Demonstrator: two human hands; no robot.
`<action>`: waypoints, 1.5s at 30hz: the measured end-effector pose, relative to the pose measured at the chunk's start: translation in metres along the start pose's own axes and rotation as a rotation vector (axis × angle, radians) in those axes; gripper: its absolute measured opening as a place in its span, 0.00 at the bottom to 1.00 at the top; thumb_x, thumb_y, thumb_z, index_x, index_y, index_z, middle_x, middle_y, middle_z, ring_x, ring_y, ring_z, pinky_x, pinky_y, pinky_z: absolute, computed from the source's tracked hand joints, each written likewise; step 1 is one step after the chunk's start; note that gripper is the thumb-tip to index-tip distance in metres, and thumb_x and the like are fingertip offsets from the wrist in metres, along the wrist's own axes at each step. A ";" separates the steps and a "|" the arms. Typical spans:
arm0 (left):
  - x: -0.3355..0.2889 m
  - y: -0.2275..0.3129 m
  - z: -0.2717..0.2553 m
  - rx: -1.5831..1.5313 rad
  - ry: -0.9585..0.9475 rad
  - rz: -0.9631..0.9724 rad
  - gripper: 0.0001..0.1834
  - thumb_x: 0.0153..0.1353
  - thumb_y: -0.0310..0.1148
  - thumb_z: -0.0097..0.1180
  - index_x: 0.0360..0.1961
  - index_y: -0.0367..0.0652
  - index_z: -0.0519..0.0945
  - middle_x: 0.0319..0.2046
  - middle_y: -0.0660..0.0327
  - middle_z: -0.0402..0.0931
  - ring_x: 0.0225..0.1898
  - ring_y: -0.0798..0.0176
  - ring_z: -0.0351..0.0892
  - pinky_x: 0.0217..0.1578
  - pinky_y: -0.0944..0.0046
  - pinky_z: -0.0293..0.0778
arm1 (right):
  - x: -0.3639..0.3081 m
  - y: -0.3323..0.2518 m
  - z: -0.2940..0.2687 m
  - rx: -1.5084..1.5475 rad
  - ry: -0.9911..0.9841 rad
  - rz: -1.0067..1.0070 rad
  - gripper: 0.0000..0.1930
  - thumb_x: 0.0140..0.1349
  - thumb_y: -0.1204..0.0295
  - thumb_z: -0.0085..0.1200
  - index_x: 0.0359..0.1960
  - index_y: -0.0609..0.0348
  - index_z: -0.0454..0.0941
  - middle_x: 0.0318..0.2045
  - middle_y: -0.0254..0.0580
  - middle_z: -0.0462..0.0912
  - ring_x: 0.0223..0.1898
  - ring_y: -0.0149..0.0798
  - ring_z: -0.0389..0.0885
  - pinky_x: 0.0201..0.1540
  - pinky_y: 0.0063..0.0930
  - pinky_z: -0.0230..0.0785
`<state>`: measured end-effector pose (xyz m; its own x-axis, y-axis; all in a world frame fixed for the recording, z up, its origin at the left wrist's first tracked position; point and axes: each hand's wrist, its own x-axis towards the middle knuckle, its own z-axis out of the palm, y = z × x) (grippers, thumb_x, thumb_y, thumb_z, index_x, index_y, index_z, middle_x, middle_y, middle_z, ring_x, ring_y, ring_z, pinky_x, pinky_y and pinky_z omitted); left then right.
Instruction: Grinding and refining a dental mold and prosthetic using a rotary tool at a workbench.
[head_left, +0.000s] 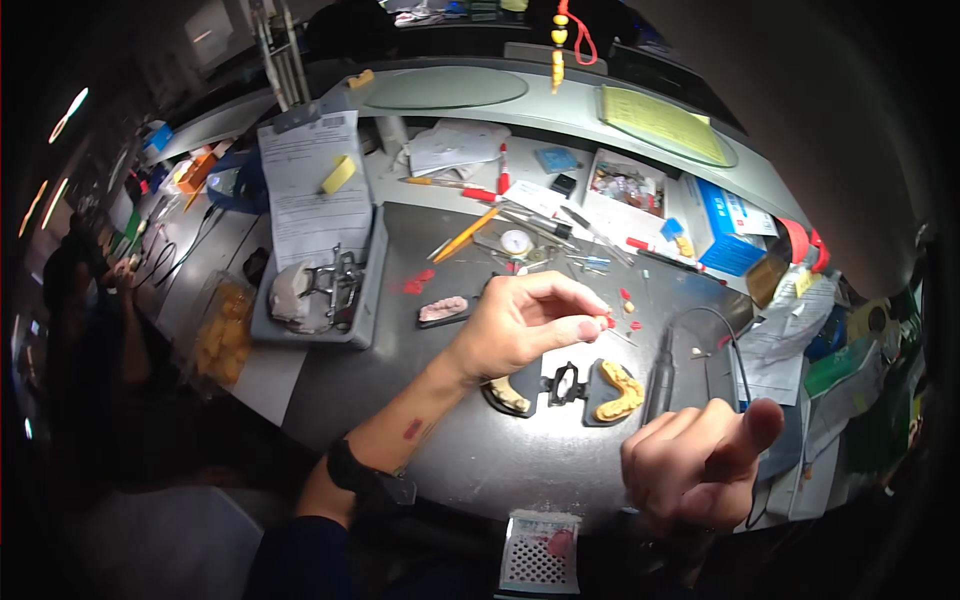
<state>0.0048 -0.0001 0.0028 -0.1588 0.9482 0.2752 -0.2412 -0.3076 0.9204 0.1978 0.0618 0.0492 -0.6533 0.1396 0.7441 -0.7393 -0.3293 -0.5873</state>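
My left hand [530,320] reaches over the lit middle of the bench, thumb and fingertips pinched on a small red piece [608,321], mostly covered by the fingers. Below it lie two yellowish dental casts on black bases: the left cast [508,396] is partly under my wrist, the right cast [620,392] is a horseshoe-shaped arch. A black hinge piece [566,383] sits between them. My right hand [695,462] is raised at the lower right, slightly blurred, its fingers curled in and one digit sticking out. What it holds, if anything, is hidden.
A pink-toothed model [442,310] lies left of my left hand. A grey tray [370,300] holds a metal frame and a white cast. Pens [465,232] and tools crowd the back. A handpiece [661,380] with a cord lies right; a blue box [725,230] stands behind.
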 end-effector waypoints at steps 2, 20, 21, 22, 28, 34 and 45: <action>0.001 -0.005 -0.003 -0.008 -0.010 0.034 0.11 0.58 0.22 0.61 0.42 0.34 0.80 0.37 0.58 0.81 0.41 0.69 0.79 0.45 0.70 0.75 | -0.011 -0.012 -0.013 -0.417 0.204 0.249 0.23 0.57 0.83 0.50 0.57 0.66 0.70 0.16 0.41 0.75 0.19 0.30 0.73 0.22 0.21 0.62; 0.009 -0.007 -0.006 0.773 -0.068 -0.092 0.09 0.50 0.29 0.68 0.30 0.34 0.83 0.27 0.59 0.83 0.29 0.70 0.83 0.30 0.70 0.78 | -0.079 -0.021 -0.040 -1.802 0.353 1.212 0.24 0.50 0.54 0.58 0.14 0.67 0.77 0.10 0.51 0.73 0.16 0.45 0.77 0.24 0.35 0.68; 0.014 -0.010 -0.003 0.776 -0.078 -0.094 0.09 0.50 0.29 0.68 0.30 0.34 0.83 0.27 0.59 0.83 0.29 0.70 0.83 0.30 0.70 0.78 | -0.081 -0.024 -0.039 -1.799 0.366 1.212 0.24 0.50 0.54 0.58 0.14 0.67 0.77 0.10 0.51 0.73 0.16 0.45 0.77 0.24 0.35 0.68; 0.017 -0.014 0.000 0.884 -0.144 -0.057 0.10 0.50 0.30 0.69 0.30 0.35 0.83 0.28 0.59 0.83 0.28 0.70 0.82 0.30 0.70 0.77 | -0.082 -0.027 -0.040 -1.663 0.485 1.117 0.22 0.51 0.56 0.59 0.15 0.66 0.76 0.10 0.45 0.71 0.15 0.37 0.73 0.22 0.31 0.65; 0.034 -0.027 0.036 1.045 -0.333 0.023 0.12 0.48 0.34 0.69 0.28 0.36 0.81 0.25 0.53 0.79 0.29 0.54 0.80 0.35 0.60 0.75 | -0.020 -0.043 -0.028 -0.883 0.855 0.221 0.13 0.63 0.63 0.56 0.31 0.60 0.73 0.20 0.24 0.69 0.25 0.17 0.67 0.27 0.14 0.59; 0.035 -0.036 0.031 1.025 -0.347 0.030 0.11 0.47 0.33 0.69 0.28 0.38 0.82 0.24 0.54 0.79 0.27 0.57 0.79 0.31 0.61 0.74 | -0.024 0.016 -0.081 -1.039 0.781 -0.026 0.18 0.54 0.81 0.62 0.33 0.55 0.60 0.22 0.29 0.69 0.18 0.22 0.70 0.18 0.16 0.63; 0.027 -0.035 0.032 1.033 -0.348 0.056 0.12 0.50 0.31 0.67 0.33 0.37 0.81 0.27 0.54 0.81 0.29 0.58 0.81 0.33 0.62 0.76 | -0.039 0.020 -0.083 -0.839 0.785 -0.024 0.15 0.59 0.80 0.55 0.47 0.62 0.67 0.36 0.44 0.75 0.28 0.28 0.77 0.28 0.21 0.73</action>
<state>0.0392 0.0389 -0.0130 0.1739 0.9556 0.2380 0.7041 -0.2896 0.6484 0.1949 0.1273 -0.0176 -0.3415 0.7781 0.5272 -0.4362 0.3656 -0.8222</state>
